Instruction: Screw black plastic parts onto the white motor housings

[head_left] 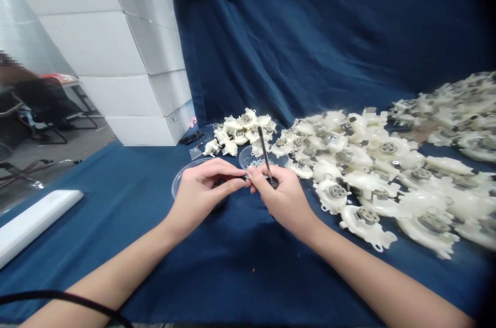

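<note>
My right hand (284, 196) is closed around a screwdriver (264, 148), whose dark metal shaft points up and slightly left. Its handle is mostly hidden in the palm. Thumb and fingers of my left hand (203, 183) come together in a pinch, their tips meeting those of my right hand. Whatever lies between the fingertips is too small to make out. Just behind them is a clear round dish (284, 156) with small silvery screws in it. Another clear dish (176, 183) is largely covered by my left hand.
Cream plastic housings with motors (387, 162) are heaped along the right, and a smaller pile of cream parts (236, 134) lies at the back. White boxes (135, 95) stand stacked at back left. A white bar (42, 219) and a black cable (65, 295) are at left.
</note>
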A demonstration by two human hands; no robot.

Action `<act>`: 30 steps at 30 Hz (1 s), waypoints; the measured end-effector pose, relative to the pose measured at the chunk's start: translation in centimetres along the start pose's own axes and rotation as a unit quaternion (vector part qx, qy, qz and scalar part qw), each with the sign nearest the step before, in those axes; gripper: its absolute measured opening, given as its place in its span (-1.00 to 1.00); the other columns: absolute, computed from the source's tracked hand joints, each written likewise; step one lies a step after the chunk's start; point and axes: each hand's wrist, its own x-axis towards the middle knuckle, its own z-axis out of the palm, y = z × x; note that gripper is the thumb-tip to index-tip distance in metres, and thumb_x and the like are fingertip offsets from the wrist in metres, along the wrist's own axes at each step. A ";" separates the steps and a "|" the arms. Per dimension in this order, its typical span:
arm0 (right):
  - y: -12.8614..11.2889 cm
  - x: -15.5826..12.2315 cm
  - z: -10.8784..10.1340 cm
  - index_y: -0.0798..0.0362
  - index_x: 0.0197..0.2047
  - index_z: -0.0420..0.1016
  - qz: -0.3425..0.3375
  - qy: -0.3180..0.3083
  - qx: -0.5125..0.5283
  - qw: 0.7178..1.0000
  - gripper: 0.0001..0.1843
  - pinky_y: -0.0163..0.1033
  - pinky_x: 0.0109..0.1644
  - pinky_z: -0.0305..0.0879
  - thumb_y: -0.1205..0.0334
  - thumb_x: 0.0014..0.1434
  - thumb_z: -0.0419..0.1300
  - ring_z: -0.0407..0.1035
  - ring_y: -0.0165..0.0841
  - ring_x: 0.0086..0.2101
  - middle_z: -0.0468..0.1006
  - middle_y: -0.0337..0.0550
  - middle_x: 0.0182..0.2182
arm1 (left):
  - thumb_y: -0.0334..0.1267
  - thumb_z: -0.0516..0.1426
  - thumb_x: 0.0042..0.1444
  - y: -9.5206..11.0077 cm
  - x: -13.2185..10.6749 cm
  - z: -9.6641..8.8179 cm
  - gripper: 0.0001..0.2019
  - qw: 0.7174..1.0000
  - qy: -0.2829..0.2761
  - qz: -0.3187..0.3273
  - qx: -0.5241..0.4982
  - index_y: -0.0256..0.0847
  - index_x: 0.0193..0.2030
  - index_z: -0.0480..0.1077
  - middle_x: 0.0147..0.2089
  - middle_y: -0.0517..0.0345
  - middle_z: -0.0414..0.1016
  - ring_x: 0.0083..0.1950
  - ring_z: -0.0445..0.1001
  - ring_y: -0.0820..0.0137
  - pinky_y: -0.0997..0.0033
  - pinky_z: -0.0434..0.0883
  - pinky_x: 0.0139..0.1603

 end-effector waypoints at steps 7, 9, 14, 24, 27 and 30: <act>0.4 0.2 0.2 0.09 -0.48 0.47 0.030 -0.016 0.053 0.998 -0.45 -0.38 -0.52 0.10 -0.20 0.30 0.15 0.14 -0.56 -0.62 0.34 -0.30 -0.62 | -0.19 0.39 0.07 0.4 0.1 0.2 -0.82 0.999 0.005 -0.031 -0.006 -0.16 -0.19 0.66 -0.18 0.09 0.65 -0.13 0.61 0.38 0.50 0.55 -0.06; 0.2 0.2 0.1 0.09 -0.49 0.46 0.025 -0.010 0.047 0.999 -0.44 -0.39 -0.52 0.10 -0.20 0.32 0.13 0.13 -0.56 -0.61 0.35 -0.29 -0.62 | -0.17 0.40 0.05 0.4 0.1 0.3 -0.79 0.998 0.018 -0.061 -0.027 -0.16 -0.17 0.65 -0.17 0.09 0.66 -0.13 0.62 0.38 0.51 0.57 -0.04; -0.4 -0.1 -0.1 0.05 -0.28 0.58 -0.004 0.043 0.000 0.999 -0.69 -0.39 -0.51 0.12 -0.05 0.19 0.33 0.19 -0.56 -0.56 0.47 -0.27 -0.46 | -0.19 0.43 0.01 0.0 0.2 0.1 -0.74 0.992 0.055 -0.091 -0.061 -0.14 -0.14 0.64 -0.19 0.13 0.68 -0.16 0.63 0.42 0.58 0.57 -0.09; -0.4 -0.3 -0.1 0.01 -0.21 0.67 -0.137 0.081 -0.067 0.985 -0.86 -0.33 -0.42 0.23 0.16 0.20 0.34 0.27 -0.50 -0.50 0.47 -0.26 -0.48 | -0.16 0.44 -0.03 -0.2 0.1 0.1 -0.71 0.995 0.053 -0.073 -0.047 -0.18 -0.16 0.66 -0.13 0.04 0.69 -0.11 0.65 0.30 0.41 0.63 -0.01; -0.4 -0.3 -0.1 0.02 -0.20 0.67 -0.156 0.085 -0.083 0.981 -0.87 -0.32 -0.38 0.27 0.18 0.22 0.33 0.32 -0.48 -0.46 0.49 -0.25 -0.46 | -0.13 0.45 -0.04 -0.2 0.1 0.1 -0.68 0.993 0.050 -0.092 -0.055 -0.20 -0.15 0.65 -0.13 0.01 0.70 -0.12 0.67 0.27 0.36 0.64 0.01; -0.3 -0.3 -0.2 0.02 -0.21 0.66 -0.164 0.086 -0.096 0.978 -0.88 -0.31 -0.34 0.31 0.19 0.23 0.32 0.35 -0.48 -0.45 0.50 -0.25 -0.46 | -0.15 0.45 -0.03 0.0 0.1 0.0 -0.70 0.991 0.041 -0.106 -0.073 -0.18 -0.16 0.66 -0.17 0.05 0.71 -0.15 0.68 0.31 0.45 0.63 -0.05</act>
